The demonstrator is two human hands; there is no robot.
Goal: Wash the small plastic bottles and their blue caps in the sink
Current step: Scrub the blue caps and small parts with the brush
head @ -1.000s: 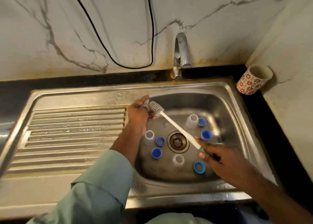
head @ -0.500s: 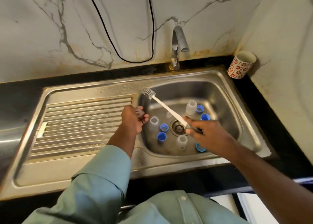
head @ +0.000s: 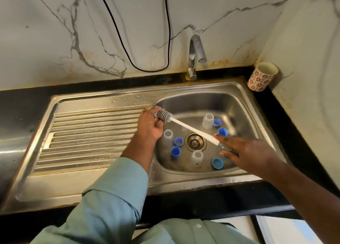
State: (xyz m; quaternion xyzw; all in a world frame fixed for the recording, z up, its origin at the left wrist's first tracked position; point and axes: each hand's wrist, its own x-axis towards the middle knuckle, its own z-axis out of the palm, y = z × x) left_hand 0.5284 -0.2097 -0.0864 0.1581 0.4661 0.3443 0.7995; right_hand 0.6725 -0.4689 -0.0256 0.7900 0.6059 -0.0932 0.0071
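The left hand (head: 149,125) is curled shut around a small clear plastic bottle (head: 156,114) at the left lip of the steel sink basin (head: 244,103). Only a sliver of the bottle shows past the fingers (head: 159,123). The right hand (head: 244,151) pinches the handle end of a long white bottle brush with a grey bristled head (head: 164,114), and that head sits right at the bottle's mouth.

The bottle is tiny and probably wet, so a hard push of the brush could, I'd say, pop it out of the grip and send it skittering across the ribbed steel drainboard (head: 88,133). The long thin handle may also flex and flick water about.

Three more clear bottles stand upright on the basin floor around the drain (head: 195,141): one at left (head: 168,136), one at the near side (head: 196,157), one at the back (head: 207,121). Five blue caps (head: 175,150) are scattered among them. A loose cap might drift onto the drain, though it looks too big to pass through.

No water runs from the chrome tap (head: 195,55). The black stone table (head: 27,103) meets a stained marble-patterned wall with a black cable (head: 128,57) looping down it. A red-flowered cup (head: 262,77) stands in the corner.
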